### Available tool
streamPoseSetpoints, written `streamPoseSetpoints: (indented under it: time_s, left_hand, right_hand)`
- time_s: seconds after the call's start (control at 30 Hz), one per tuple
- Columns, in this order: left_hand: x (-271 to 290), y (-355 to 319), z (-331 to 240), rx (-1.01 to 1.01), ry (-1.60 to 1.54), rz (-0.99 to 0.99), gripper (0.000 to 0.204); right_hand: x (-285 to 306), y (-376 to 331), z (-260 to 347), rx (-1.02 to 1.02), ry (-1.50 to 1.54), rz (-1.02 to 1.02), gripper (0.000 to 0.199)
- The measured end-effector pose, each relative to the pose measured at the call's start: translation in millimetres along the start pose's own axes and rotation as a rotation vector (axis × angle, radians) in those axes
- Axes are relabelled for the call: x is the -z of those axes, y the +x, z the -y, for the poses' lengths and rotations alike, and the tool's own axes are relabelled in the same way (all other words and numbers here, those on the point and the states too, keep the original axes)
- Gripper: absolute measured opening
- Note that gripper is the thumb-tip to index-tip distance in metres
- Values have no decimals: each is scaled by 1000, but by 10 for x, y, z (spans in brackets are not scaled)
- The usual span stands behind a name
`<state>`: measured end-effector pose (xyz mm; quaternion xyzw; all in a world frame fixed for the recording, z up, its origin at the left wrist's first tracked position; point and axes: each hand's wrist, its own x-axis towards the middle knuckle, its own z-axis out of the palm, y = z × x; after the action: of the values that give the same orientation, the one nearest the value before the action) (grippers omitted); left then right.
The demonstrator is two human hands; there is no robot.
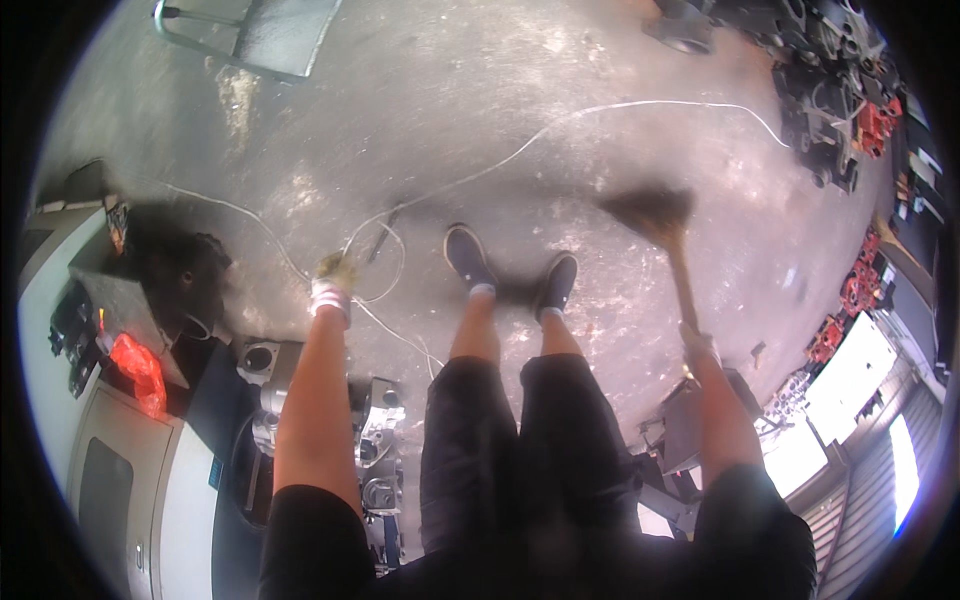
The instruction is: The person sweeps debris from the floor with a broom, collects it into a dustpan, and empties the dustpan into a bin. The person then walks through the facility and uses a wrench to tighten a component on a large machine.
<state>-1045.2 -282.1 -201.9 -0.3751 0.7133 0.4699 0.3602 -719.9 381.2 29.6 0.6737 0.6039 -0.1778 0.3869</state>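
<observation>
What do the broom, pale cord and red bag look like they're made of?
Broom handle: perhaps matte wood, from its tan colour; its dark head may be plant fibre, but it's blurred.
Cord: probably smooth plastic-coated, judging by its even, supple curves.
Red bag: likely thin, shiny plastic, since it's crumpled and bright.

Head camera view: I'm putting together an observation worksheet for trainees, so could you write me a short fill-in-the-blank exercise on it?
1. The right hand holds a ____ by its long handle.
2. The left hand wears a ____ with a striped cuff.
3. The long thin cable on the floor is ____ in colour.
4. The grey platform with the tubular handle is in the upper ____ part of the picture.

Missing words: broom; glove; white; left.
</observation>
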Motion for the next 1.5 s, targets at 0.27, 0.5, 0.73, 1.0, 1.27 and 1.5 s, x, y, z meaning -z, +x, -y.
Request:
streamPoseSetpoints:
  time_s: [0.27, 0.5, 0.73, 1.0, 1.27, 1.5]
  left_hand:
    - [146, -722, -385, -110, -5, -5, 22]
    - [311, -1510, -436, -181, -264, -135, 18]
    - [284, -1401, -474, -146, -396, -205, 15]
    - [128, -779, -344, -98, -486, -254, 11]
    - [622, 39, 7, -144, -42, -22, 37]
    - [534, -600, -1704, -252, -114, 241, 37]
  right_hand:
    - [-94, -1683, 687, 343, -476, 207, 59]
    - [-1530, -2053, 2689, 718, -543, 476, 64]
    - [-1455, -1091, 2816, 736, -329, 370, 64]
    - [704, 56, -42, 5, -627, -192, 69]
    - [1223, -264, -1261, 95, -300, -208, 58]
    - [762, -1252, -1459, -71, -367, -7, 66]
